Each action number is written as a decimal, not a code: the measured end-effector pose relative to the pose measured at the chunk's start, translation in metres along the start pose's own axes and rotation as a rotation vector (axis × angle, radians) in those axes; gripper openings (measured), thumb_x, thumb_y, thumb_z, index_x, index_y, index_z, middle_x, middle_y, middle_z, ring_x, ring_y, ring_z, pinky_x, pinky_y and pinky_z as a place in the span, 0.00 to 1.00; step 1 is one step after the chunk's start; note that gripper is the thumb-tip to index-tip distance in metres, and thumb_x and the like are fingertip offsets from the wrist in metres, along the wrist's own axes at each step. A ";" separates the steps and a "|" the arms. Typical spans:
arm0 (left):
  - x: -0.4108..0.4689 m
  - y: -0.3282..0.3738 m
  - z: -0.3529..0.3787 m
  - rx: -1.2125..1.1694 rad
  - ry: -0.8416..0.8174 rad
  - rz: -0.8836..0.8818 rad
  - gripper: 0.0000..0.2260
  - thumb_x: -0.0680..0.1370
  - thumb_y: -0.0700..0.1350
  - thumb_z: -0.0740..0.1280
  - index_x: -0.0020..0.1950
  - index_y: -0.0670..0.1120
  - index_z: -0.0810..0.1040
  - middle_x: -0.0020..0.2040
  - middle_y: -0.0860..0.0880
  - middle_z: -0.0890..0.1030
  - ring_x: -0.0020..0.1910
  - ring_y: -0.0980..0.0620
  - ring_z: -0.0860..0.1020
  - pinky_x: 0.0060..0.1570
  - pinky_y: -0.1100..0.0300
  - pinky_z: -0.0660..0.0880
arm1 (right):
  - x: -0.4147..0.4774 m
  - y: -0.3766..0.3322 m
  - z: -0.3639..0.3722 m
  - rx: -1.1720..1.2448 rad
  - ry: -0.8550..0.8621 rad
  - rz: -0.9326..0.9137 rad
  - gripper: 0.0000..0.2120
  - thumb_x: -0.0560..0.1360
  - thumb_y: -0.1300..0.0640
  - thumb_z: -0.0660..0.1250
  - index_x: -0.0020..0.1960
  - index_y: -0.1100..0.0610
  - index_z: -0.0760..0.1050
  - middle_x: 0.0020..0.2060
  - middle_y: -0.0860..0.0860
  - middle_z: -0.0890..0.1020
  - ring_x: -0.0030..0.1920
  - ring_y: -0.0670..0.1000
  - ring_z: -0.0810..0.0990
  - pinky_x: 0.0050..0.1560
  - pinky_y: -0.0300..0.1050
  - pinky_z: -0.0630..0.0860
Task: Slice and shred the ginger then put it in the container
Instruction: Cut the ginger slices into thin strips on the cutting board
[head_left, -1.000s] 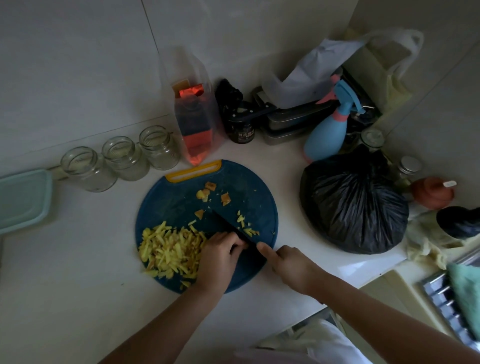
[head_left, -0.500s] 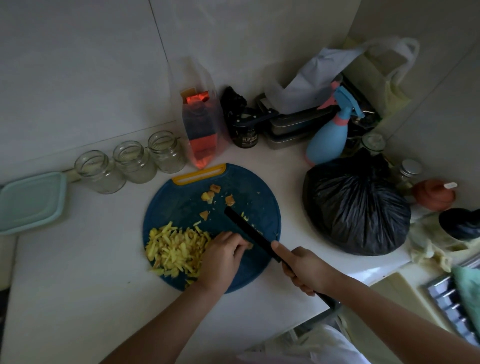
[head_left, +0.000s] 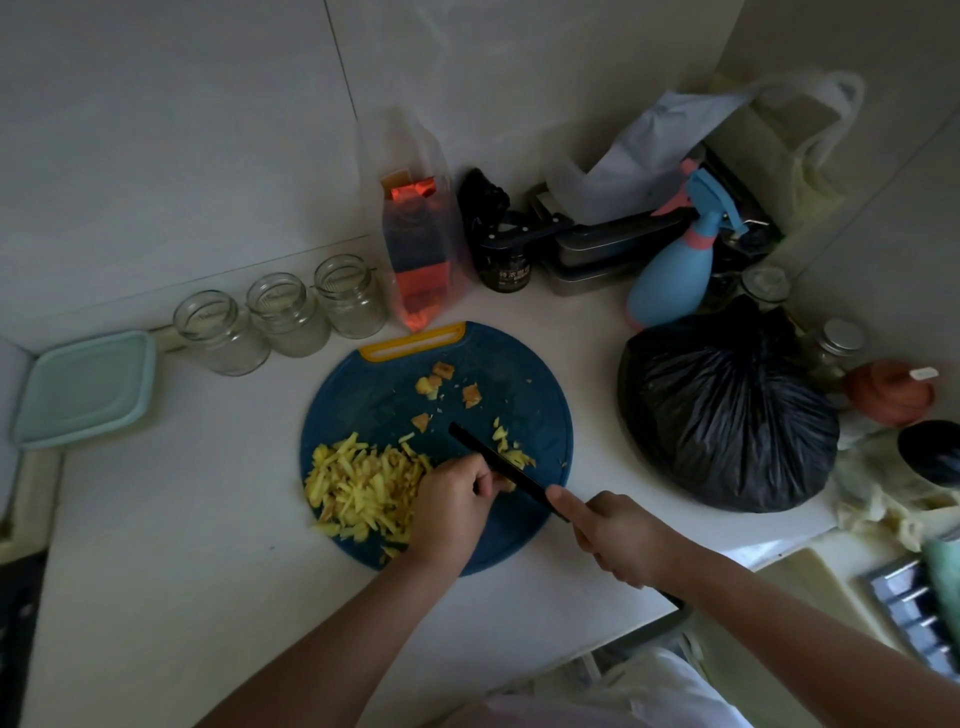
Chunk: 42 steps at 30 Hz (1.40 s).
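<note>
Shredding step. My right hand (head_left: 621, 538) clamps the knife (head_left: 498, 467); left hand (head_left: 452, 506) pinches a ginger bit at the board's (head_left: 363, 400) near edge, shreds (head_left: 363, 480) beside. Next: cut again, fingertips clear.

A home kitchen: a white worktop (head_left: 156, 545) against tiled walls, a blue cutting board (head_left: 374, 400) with shredded ginger (head_left: 363, 483) at centre, empty glass jars (head_left: 283, 314) upper left, a spray bottle (head_left: 670, 270) and tins in the upper-right corner.
</note>
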<state>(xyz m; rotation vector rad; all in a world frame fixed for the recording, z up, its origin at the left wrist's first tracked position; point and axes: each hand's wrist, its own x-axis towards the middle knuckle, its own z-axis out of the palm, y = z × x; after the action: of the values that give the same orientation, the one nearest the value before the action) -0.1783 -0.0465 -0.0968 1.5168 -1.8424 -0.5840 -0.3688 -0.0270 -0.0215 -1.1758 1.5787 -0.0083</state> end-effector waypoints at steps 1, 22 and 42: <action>0.000 0.001 0.000 -0.002 0.000 0.004 0.24 0.65 0.38 0.79 0.30 0.52 0.64 0.28 0.54 0.78 0.28 0.59 0.76 0.26 0.73 0.64 | 0.000 0.000 -0.001 -0.004 -0.008 0.000 0.31 0.73 0.27 0.53 0.33 0.56 0.65 0.25 0.51 0.68 0.20 0.47 0.63 0.23 0.36 0.65; -0.003 0.013 0.001 0.010 0.031 -0.105 0.26 0.61 0.32 0.79 0.29 0.52 0.62 0.24 0.60 0.63 0.21 0.61 0.63 0.24 0.76 0.59 | 0.004 -0.004 0.007 -0.287 0.051 -0.113 0.31 0.78 0.33 0.47 0.32 0.57 0.61 0.29 0.54 0.68 0.28 0.48 0.66 0.34 0.39 0.66; 0.004 0.019 -0.005 0.032 -0.033 -0.147 0.30 0.67 0.36 0.77 0.29 0.55 0.56 0.23 0.60 0.60 0.22 0.65 0.61 0.26 0.73 0.56 | 0.001 0.008 0.015 -0.140 0.143 -0.034 0.31 0.77 0.31 0.47 0.33 0.57 0.65 0.29 0.54 0.70 0.28 0.49 0.67 0.37 0.44 0.69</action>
<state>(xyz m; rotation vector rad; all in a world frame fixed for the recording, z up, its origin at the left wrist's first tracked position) -0.1880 -0.0457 -0.0793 1.6833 -1.7833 -0.6538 -0.3626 -0.0153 -0.0321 -1.3352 1.7072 -0.0046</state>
